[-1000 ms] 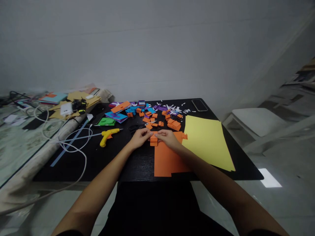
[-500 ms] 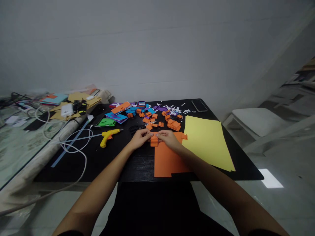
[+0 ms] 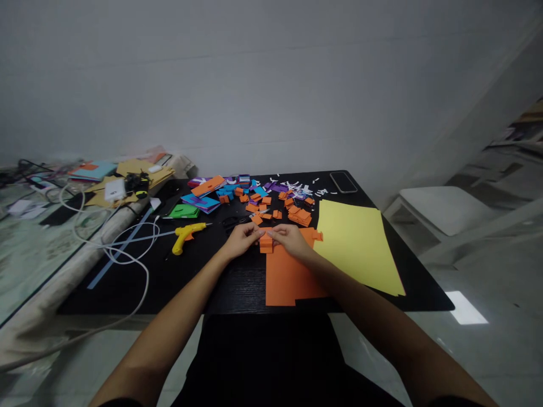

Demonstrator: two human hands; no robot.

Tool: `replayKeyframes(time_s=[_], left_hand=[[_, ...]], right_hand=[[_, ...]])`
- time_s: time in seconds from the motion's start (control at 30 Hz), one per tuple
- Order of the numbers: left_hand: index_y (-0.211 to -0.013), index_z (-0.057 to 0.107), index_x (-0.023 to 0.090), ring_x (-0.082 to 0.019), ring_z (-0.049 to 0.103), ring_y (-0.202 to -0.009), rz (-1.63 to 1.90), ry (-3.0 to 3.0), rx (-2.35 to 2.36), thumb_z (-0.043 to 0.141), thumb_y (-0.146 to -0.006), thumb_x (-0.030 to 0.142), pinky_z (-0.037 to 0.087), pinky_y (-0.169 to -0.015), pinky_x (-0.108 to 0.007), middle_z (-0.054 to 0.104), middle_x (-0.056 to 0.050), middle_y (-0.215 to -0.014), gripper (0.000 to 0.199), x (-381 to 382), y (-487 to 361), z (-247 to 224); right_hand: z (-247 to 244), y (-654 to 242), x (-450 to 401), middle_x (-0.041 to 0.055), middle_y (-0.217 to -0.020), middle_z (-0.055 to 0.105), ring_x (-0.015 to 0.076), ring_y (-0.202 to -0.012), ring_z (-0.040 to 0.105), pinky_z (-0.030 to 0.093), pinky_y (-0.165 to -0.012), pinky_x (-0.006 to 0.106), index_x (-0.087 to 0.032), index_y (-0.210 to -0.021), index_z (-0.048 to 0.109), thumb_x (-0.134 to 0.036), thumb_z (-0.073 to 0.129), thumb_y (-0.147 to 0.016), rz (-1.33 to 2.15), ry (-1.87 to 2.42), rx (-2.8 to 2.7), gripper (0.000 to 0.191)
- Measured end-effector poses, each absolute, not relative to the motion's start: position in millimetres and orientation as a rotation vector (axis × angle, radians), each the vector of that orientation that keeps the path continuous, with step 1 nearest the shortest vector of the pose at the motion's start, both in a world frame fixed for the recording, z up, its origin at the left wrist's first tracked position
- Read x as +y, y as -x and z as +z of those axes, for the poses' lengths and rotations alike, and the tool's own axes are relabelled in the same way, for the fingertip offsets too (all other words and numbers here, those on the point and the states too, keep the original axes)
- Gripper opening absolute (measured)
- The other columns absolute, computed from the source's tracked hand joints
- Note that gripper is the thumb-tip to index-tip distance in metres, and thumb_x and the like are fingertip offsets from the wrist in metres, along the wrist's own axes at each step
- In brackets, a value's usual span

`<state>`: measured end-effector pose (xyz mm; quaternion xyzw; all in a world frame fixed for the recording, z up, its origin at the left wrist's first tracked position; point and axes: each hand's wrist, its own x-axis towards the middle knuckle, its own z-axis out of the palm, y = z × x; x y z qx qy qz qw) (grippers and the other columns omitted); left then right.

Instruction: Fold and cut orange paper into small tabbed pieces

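Right, left hand (image 3: 241,239) and right hand (image 3: 292,238) both pinch a folded orange piece (image 3: 266,243) at the far-left corner of the big orange sheet (image 3: 291,280). Uneven fingertip pull could skew its folds or tear it. Right forearm (image 3: 360,294) crosses over the sheet; could drag it if it dips. Small orange pieces (image 3: 277,215) lie loose beyond the sheet on the worktop (image 3: 237,291); a knuckle bump could scatter them.
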<state>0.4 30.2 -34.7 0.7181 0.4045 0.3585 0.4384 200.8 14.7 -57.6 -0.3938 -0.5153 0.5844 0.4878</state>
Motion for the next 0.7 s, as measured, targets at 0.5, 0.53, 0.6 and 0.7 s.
replayKeyframes(time_s=[0.5,0.53,0.6,0.7], left_hand=[[-0.077,0.062,0.017,-0.013,0.057,-0.055,0.914,-1.684,1.021,0.073,-0.082,0.056,0.043,-0.057,-0.025,0.064,0.002,-0.061,0.041,35.7,1.6,-37.1],[-0.078,0.062,0.017,-0.013,0.057,-0.055,0.902,-1.678,1.015,0.075,-0.081,0.055,0.043,-0.057,-0.024,0.064,0.002,-0.062,0.04,35.9,1.6,-37.3],[-0.078,0.062,0.016,-0.013,0.058,-0.056,0.867,-1.671,0.993,0.078,-0.078,0.052,0.044,-0.056,-0.024,0.065,0.002,-0.064,0.039,35.9,1.0,-37.2],[-0.079,0.065,0.015,-0.013,0.06,-0.056,0.799,-1.667,0.953,0.08,-0.075,0.051,0.047,-0.056,-0.024,0.066,0.001,-0.067,0.039,35.0,-0.1,-35.8]], right_hand=[[-60.8,-197.8,16.3,0.0027,-0.08,0.076,0.0198,-0.077,0.073,0.059,-0.078,0.036,-0.018,-0.086,0.07,-0.04,0.095,-0.056,1.45,0.937,-1.253,0.045],[-61.2,-198.7,16.8,0.0029,-0.08,0.075,0.0199,-0.076,0.072,0.059,-0.077,0.035,-0.019,-0.087,0.07,-0.04,0.094,-0.059,1.431,0.944,-1.242,0.043],[-61.3,-200.9,17.6,0.0035,-0.083,0.076,0.0202,-0.076,0.072,0.059,-0.074,0.035,-0.019,-0.092,0.07,-0.041,0.092,-0.063,1.4,0.955,-1.222,0.042],[-60.9,-203.1,18.2,0.003,-0.083,0.075,0.0204,-0.076,0.073,0.059,-0.074,0.036,-0.02,-0.096,0.069,-0.041,0.091,-0.064,1.389,0.952,-1.203,0.044]])
